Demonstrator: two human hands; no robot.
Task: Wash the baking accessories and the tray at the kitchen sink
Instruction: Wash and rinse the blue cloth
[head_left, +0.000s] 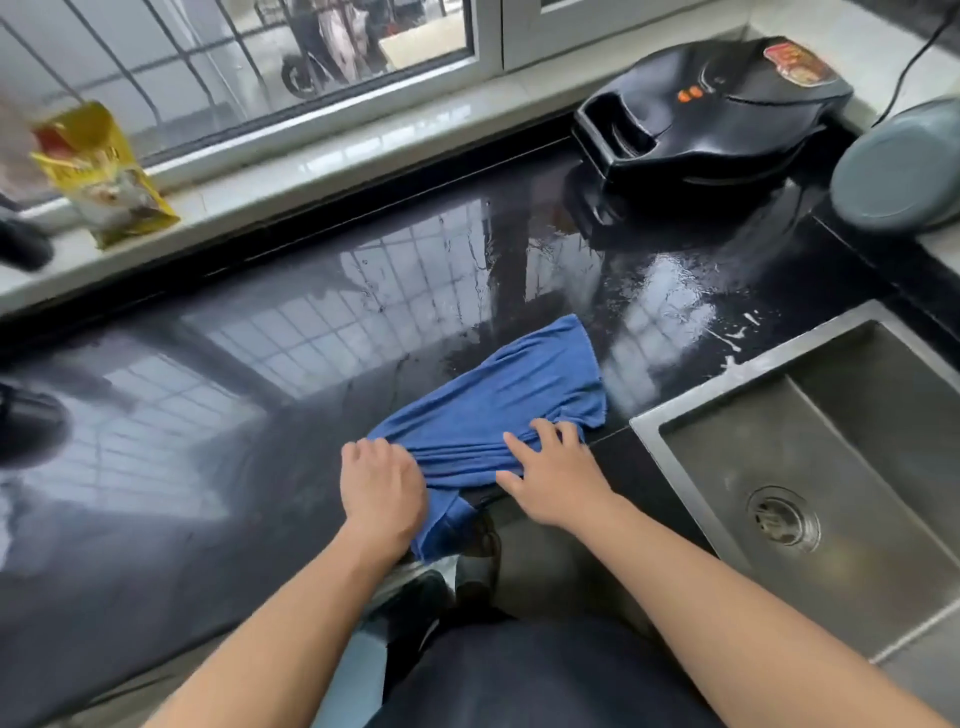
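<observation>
Lying on the wet black counter (218, 467) just left of the steel sink (831, 467), a blue cloth (498, 405) is gripped at its near edge by the left hand (382, 488), fingers curled into it. The right hand (553, 478) is pressed on it, fingers spread. Only a drain strainer (783, 522) is seen in the sink.

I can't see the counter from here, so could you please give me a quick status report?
Both hands, left and right, on the blue cloth, bunching it on the wet black counter. Sink to the right, no tray in view. Nothing in the way.
</observation>
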